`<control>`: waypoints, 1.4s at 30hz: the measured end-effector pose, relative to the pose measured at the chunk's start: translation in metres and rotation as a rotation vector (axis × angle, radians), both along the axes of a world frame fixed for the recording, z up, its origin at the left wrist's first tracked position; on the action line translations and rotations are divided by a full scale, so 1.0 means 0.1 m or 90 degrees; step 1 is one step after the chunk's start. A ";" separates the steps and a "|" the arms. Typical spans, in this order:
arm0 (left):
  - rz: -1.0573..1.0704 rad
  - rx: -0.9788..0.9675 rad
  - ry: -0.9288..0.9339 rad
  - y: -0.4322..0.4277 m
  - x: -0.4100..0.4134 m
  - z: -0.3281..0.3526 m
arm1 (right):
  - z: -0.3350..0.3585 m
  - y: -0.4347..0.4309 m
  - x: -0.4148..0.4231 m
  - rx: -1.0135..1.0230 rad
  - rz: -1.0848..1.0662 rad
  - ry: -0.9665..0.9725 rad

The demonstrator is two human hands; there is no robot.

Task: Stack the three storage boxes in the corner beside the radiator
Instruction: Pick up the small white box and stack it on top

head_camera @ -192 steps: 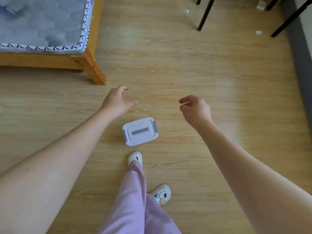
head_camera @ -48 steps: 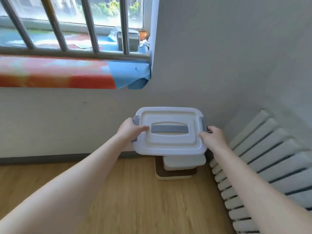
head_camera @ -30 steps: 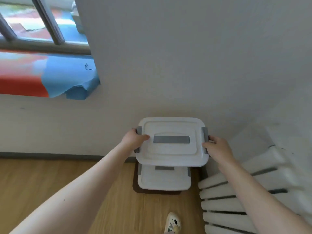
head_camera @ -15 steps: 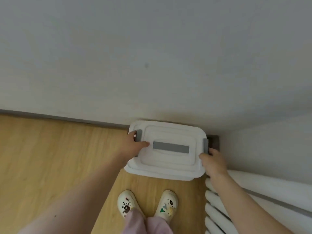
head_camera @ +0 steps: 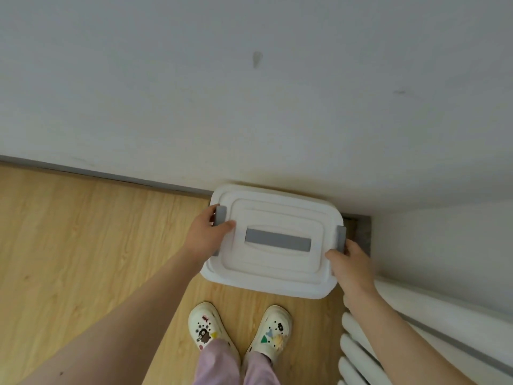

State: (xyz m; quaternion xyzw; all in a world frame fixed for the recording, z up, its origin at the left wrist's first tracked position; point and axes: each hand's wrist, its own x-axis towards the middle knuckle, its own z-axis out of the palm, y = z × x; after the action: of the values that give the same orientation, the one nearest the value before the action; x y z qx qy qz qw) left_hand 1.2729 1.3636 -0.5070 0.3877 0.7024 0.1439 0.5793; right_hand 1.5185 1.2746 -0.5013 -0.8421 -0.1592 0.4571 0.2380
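Head view: white storage box (head_camera: 273,240) sits right of frame centre, in the corner where the wall (head_camera: 249,93) meets the radiator (head_camera: 416,315) at lower right. Against 0.5 s ago it has barely moved and fills about the same area. A second ago the lower box showed clearly beneath it; now nothing of the stack is visible under it. Likely reading: box is down or nearly seated on the stack, which the lid hides. Cannot confirm contact.

Left hand (head_camera: 206,240) wraps the box's left end, thumb over the lid edge by the grey latch (head_camera: 220,215). Right hand (head_camera: 351,263) clasps the right end just below the other latch (head_camera: 341,238). Both are closed on the box, not released.

Materials: smooth matte plastic lid, rounded corners, stepped concentric ridges, flat grey handle bar (head_camera: 277,240) recessed in the middle. Wood-grain laminate floor (head_camera: 83,232), grey skirting, painted wall with a few scuffs. Radiator is smooth white tubular ribs. White clogs (head_camera: 208,326) with charms at bottom centre.
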 end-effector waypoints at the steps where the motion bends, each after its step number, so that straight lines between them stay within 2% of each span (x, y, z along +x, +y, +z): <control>1: 0.013 -0.001 -0.015 0.01 -0.02 -0.01 | -0.02 0.01 0.01 0.002 -0.026 0.003; 3: 0.095 -0.006 -0.042 0.00 -0.09 -0.03 | -0.08 0.00 0.05 0.004 -0.135 0.008; 6: 0.218 0.003 0.020 -0.02 -0.26 -0.16 | -0.18 -0.05 0.18 -0.041 -0.252 0.070; 8: 0.204 -0.058 0.054 -0.07 -0.38 -0.27 | -0.22 -0.07 0.25 -0.075 -0.278 0.123; 11: 0.167 -0.181 0.010 -0.15 -0.44 -0.43 | -0.36 -0.07 0.23 -0.066 -0.297 0.224; 14: 0.128 -0.215 -0.045 -0.21 -0.41 -0.50 | -0.41 -0.01 0.13 0.002 -0.299 0.345; 16: 0.125 -0.215 -0.045 -0.22 -0.41 -0.52 | -0.45 0.01 0.10 0.017 -0.303 0.373; 21: 0.134 -0.229 -0.047 -0.24 -0.49 -0.59 | -0.52 0.03 0.17 0.019 -0.338 0.318; 25: 0.119 -0.245 -0.070 -0.24 -0.55 -0.61 | -0.58 0.10 0.10 0.002 -0.369 0.397; 29: 0.108 -0.225 -0.090 -0.21 -0.52 -0.65 | -0.57 0.08 0.12 0.016 -0.300 0.395; 34: 0.106 -0.203 -0.051 -0.15 -0.57 -0.69 | -0.53 0.06 0.01 0.020 -0.248 0.403; 42: 0.133 -0.195 -0.028 -0.19 -0.67 -0.77 | -0.64 0.16 -0.03 0.001 -0.198 0.297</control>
State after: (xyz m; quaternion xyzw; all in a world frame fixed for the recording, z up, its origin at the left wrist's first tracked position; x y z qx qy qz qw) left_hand 1.2058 1.3449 -0.5845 0.2170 0.7397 0.1030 0.6286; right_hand 1.5155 1.2902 -0.5653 -0.7282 0.0305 0.5967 0.3359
